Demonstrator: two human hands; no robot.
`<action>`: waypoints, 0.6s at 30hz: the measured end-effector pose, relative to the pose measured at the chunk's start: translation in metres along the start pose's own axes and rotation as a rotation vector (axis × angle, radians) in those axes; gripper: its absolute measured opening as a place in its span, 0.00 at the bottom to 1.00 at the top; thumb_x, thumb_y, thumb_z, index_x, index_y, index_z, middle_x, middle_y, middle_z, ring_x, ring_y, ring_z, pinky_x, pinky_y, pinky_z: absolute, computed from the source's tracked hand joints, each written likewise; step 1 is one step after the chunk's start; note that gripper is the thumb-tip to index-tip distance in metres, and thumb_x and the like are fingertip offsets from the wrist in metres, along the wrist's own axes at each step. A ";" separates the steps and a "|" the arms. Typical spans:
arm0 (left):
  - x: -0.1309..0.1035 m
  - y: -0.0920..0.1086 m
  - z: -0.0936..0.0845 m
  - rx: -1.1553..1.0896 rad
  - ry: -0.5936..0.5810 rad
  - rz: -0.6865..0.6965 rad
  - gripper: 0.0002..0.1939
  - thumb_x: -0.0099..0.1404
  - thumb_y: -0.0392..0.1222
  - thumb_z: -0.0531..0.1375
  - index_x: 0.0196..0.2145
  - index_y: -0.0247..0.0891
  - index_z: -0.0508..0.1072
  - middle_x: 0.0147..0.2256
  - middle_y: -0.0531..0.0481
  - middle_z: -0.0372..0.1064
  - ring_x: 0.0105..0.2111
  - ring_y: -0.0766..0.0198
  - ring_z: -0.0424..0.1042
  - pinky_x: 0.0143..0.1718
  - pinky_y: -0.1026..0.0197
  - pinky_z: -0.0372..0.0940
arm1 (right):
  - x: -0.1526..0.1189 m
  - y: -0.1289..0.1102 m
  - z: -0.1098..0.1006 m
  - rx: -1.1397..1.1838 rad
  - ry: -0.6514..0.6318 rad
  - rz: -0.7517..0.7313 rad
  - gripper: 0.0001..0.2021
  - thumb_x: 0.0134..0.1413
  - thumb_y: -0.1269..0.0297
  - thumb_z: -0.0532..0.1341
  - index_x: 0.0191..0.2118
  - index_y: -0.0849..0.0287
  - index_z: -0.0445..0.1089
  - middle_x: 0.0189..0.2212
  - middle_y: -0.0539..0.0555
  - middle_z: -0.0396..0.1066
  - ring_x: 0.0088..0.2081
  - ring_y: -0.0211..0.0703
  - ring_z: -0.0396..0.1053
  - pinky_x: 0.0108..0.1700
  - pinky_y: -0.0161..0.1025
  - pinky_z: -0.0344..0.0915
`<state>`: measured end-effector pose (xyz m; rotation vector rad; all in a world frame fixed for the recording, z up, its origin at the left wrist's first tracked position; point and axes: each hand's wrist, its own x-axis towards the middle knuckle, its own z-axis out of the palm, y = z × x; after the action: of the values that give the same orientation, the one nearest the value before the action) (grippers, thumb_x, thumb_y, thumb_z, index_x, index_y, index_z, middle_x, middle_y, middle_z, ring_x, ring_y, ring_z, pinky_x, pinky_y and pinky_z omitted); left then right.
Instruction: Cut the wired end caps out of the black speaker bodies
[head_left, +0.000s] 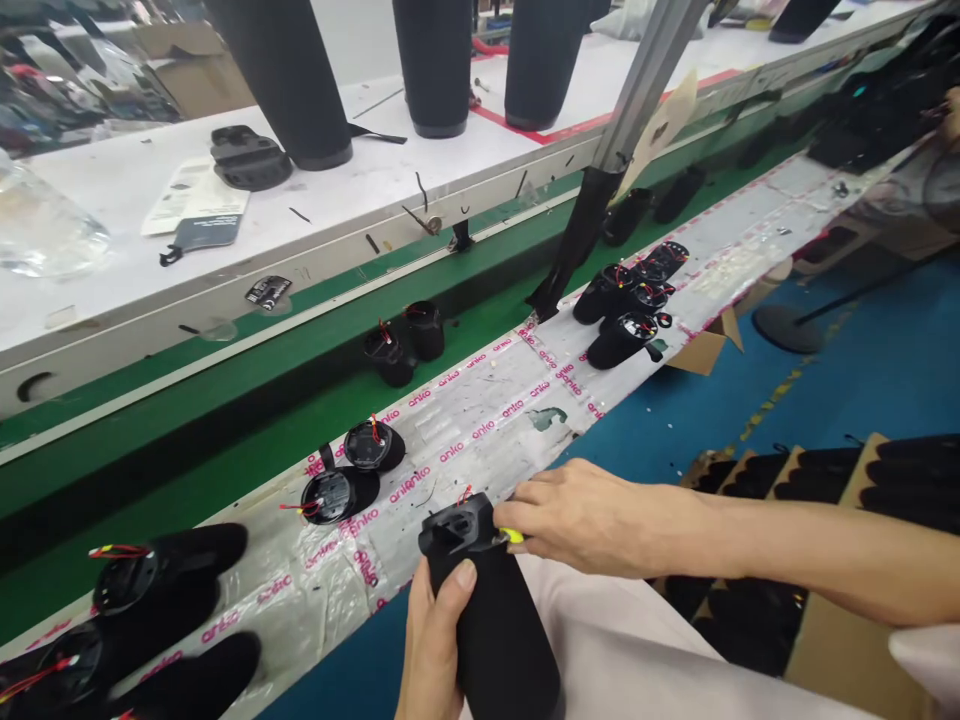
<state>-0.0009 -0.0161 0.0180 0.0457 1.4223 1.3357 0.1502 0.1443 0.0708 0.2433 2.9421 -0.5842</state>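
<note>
My left hand [444, 625] is wrapped round a black fabric-covered cylinder [506, 630], which looks like a speaker body. The cylinder is tilted over my lap, its open end facing up and away, with red wires [466, 494] poking out of that end. My right hand [551, 515] is closed at the right edge of this end, gripping a small tool with a yellow handle [511, 536]. Most of the tool is hidden by my fingers, so its exact kind does not show. Two similar cylinders, one of them here [373, 443], stand beyond on the plastic-covered bench [450, 440].
Several more wired cylinders [615, 335] stand along the bench to the right, and others [165, 570] lie at the left. Behind runs a green conveyor belt [300, 440] below a white shelf [360, 200] bearing tall black cylinders. Cardboard trays [825, 550] of black cylinders sit at the lower right.
</note>
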 end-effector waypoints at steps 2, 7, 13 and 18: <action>0.000 0.000 -0.001 0.021 0.000 0.007 0.37 0.52 0.57 0.70 0.56 0.35 0.76 0.48 0.37 0.80 0.53 0.37 0.76 0.61 0.39 0.65 | 0.003 0.000 0.002 -0.138 0.015 -0.037 0.09 0.76 0.60 0.51 0.48 0.58 0.64 0.33 0.51 0.70 0.31 0.43 0.69 0.27 0.40 0.47; -0.003 -0.001 -0.004 0.037 -0.009 0.051 0.38 0.52 0.57 0.70 0.57 0.36 0.75 0.50 0.38 0.79 0.57 0.38 0.73 0.62 0.42 0.65 | 0.005 0.002 0.006 -0.218 0.027 -0.091 0.09 0.76 0.61 0.48 0.46 0.57 0.62 0.31 0.49 0.66 0.26 0.41 0.64 0.25 0.43 0.39; -0.009 0.004 0.000 0.155 0.040 0.074 0.36 0.52 0.59 0.70 0.55 0.39 0.76 0.50 0.41 0.79 0.55 0.40 0.74 0.60 0.45 0.66 | 0.002 0.002 0.009 -0.252 -0.002 -0.089 0.02 0.71 0.68 0.53 0.44 0.57 0.61 0.30 0.49 0.66 0.24 0.40 0.62 0.25 0.43 0.38; -0.011 0.004 -0.001 0.311 0.077 0.068 0.38 0.52 0.61 0.68 0.57 0.42 0.73 0.49 0.43 0.79 0.53 0.39 0.75 0.57 0.42 0.66 | 0.001 -0.006 0.002 -0.300 -0.100 -0.062 0.08 0.61 0.75 0.56 0.44 0.58 0.62 0.30 0.51 0.67 0.24 0.43 0.62 0.23 0.43 0.39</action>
<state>-0.0004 -0.0227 0.0276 0.2520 1.6968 1.1700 0.1480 0.1388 0.0711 0.0876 2.8959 -0.1505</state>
